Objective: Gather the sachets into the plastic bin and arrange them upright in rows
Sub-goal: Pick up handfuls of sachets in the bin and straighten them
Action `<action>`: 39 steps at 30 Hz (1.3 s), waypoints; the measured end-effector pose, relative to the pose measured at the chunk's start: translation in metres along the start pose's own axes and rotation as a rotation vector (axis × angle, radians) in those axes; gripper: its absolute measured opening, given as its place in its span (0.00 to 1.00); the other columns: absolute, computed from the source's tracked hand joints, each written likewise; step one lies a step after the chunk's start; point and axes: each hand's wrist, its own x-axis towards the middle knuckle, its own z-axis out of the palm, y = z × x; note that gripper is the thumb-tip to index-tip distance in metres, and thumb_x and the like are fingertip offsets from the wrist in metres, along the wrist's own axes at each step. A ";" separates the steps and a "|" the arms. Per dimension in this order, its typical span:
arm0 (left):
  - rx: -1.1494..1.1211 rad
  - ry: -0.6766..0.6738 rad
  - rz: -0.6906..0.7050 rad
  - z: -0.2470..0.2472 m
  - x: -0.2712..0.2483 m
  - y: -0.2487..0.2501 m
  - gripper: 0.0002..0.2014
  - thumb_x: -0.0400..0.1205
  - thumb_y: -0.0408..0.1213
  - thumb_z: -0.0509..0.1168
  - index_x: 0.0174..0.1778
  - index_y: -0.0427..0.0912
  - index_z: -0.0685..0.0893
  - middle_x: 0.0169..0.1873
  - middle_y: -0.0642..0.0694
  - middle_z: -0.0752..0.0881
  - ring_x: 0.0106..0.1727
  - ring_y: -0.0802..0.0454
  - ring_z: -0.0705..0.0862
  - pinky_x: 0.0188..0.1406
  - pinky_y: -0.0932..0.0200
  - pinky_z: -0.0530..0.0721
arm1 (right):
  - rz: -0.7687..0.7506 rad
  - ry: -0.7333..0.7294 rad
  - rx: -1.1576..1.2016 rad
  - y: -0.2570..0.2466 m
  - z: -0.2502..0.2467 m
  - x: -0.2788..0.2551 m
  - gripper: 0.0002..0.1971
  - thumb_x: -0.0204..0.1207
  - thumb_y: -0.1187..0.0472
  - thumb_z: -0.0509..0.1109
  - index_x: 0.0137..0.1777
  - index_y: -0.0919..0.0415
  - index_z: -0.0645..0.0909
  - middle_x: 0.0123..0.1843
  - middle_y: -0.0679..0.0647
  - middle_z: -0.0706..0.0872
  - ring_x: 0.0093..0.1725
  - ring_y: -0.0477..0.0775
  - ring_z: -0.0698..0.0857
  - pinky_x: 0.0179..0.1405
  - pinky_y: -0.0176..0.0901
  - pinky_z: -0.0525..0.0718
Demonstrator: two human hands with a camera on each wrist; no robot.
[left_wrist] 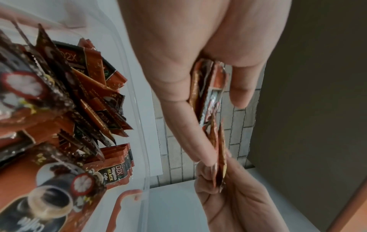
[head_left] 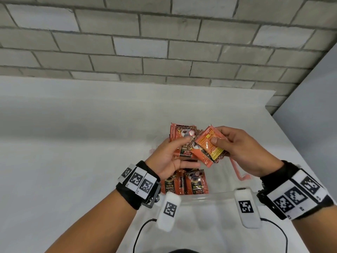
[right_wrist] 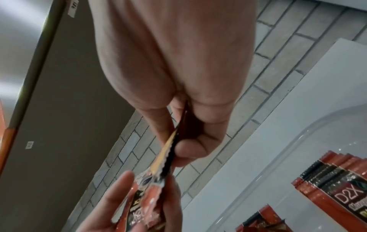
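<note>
Both hands are raised over a clear plastic bin (head_left: 206, 196) on the white table. My left hand (head_left: 169, 157) holds a small stack of orange-red coffee sachets (head_left: 184, 143) between thumb and fingers. My right hand (head_left: 237, 150) pinches several more sachets (head_left: 209, 145), their yellow-printed backs up, and these overlap the left stack. Inside the bin, sachets stand upright in a row (head_left: 186, 182) near the front wall, and another row (left_wrist: 117, 163) stands further in. Seen from the left wrist, the held sachets (left_wrist: 208, 97) are edge-on; the right wrist likewise shows its sachets (right_wrist: 168, 153) edge-on.
An orange bin latch (head_left: 238, 172) sticks out at the bin's right side. A grey brick wall (head_left: 164, 42) rises behind the table. The table's right edge (head_left: 295, 143) runs close to the bin. Black cables (head_left: 144, 232) trail near the table's front.
</note>
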 end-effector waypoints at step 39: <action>0.297 -0.019 -0.094 0.000 -0.013 0.005 0.13 0.88 0.39 0.54 0.61 0.37 0.77 0.45 0.31 0.89 0.35 0.40 0.89 0.29 0.58 0.88 | 0.060 -0.061 0.145 0.004 -0.006 -0.003 0.07 0.79 0.66 0.65 0.56 0.64 0.77 0.46 0.62 0.88 0.45 0.57 0.86 0.44 0.49 0.82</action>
